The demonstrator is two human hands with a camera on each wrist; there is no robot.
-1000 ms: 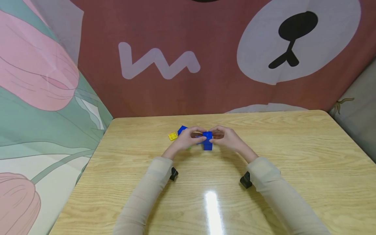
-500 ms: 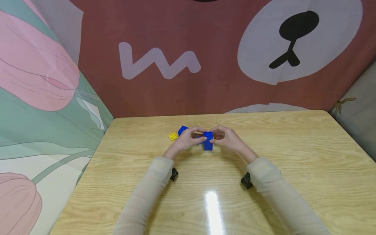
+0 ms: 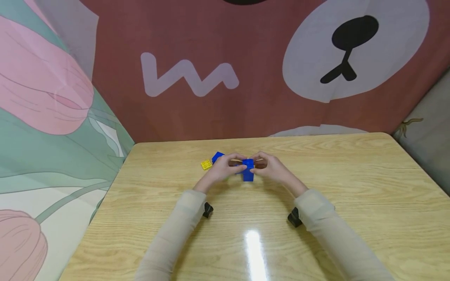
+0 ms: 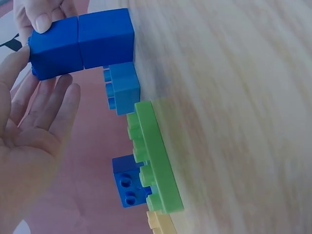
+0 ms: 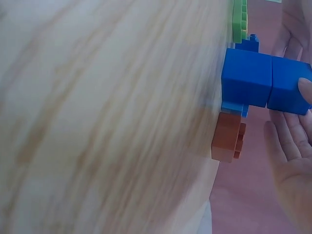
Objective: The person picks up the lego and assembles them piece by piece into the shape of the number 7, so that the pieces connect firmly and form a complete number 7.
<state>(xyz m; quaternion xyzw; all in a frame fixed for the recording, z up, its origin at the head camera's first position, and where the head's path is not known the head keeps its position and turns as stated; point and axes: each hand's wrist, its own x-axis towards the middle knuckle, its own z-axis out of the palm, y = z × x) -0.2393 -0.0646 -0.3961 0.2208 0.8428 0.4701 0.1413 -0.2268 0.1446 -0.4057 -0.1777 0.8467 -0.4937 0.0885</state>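
Two dark blue building blocks stand stacked on the table, the upper block (image 3: pixel 248 163) right on top of the lower block (image 3: pixel 248 177). My left hand (image 3: pixel 224 166) pinches the upper block from its left side, thumb on the near face and fingers behind. From the other side my right hand (image 3: pixel 272 168) holds the same block between thumb and fingers. In the left wrist view, a thin seam shows between the upper block (image 4: pixel 56 48) and the lower block (image 4: pixel 106 38). The lower block's bottom meets the tabletop.
Near the stack lie a light blue block (image 4: pixel 126 87), a long green block (image 4: pixel 158 158), another dark blue block (image 3: pixel 217 157) and a yellow block (image 3: pixel 206 164). An orange-brown block (image 5: pixel 226 137) shows in the right wrist view. Behind the wooden table (image 3: pixel 351 175) hangs a printed cloth (image 3: pixel 197 117).
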